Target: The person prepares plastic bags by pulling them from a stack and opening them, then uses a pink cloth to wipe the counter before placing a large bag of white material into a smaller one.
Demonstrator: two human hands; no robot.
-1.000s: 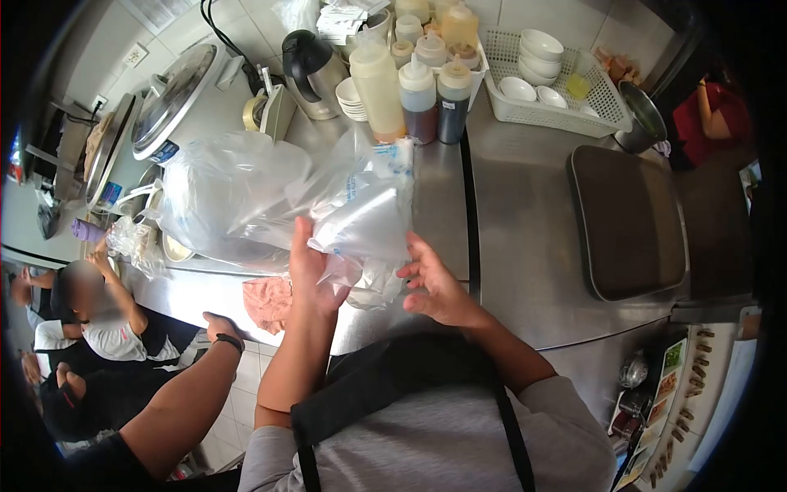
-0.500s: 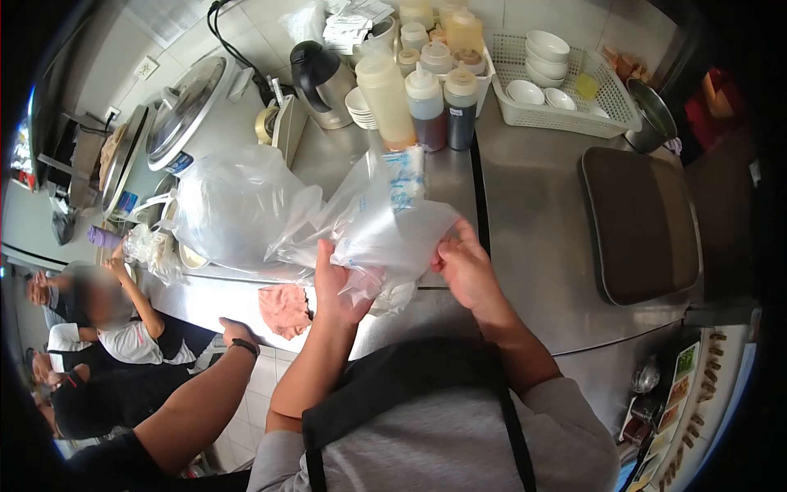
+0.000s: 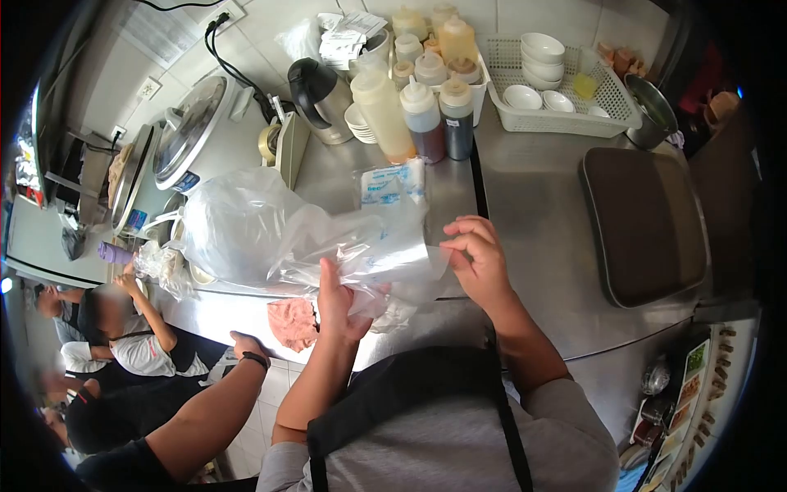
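A clear plastic bag (image 3: 385,258) is stretched between my two hands over the near edge of the steel counter. My left hand (image 3: 338,307) is closed on its lower left part, with the thumb pointing up. At the bag's right edge, my right hand (image 3: 482,266) pinches the film between thumb and curved fingers. Behind the bag lies a flat pack with blue print (image 3: 393,182), partly covered by the film. A large puffed clear bag (image 3: 238,225) sits left of my hands. Below it, near my left wrist, is a pink cloth (image 3: 292,322).
Sauce bottles (image 3: 423,123) and a steel jug (image 3: 320,102) stand at the back. A white basket (image 3: 566,121) holds bowls. To the right lies a dark tray (image 3: 645,225). A big cooker (image 3: 201,131) is at left. Another person's arm (image 3: 205,410) reaches in at lower left.
My right hand has moved slightly up and right, and its fingers have spread more. The bag's film has flattened and pulled lower, exposing more of the blue-printed pack.
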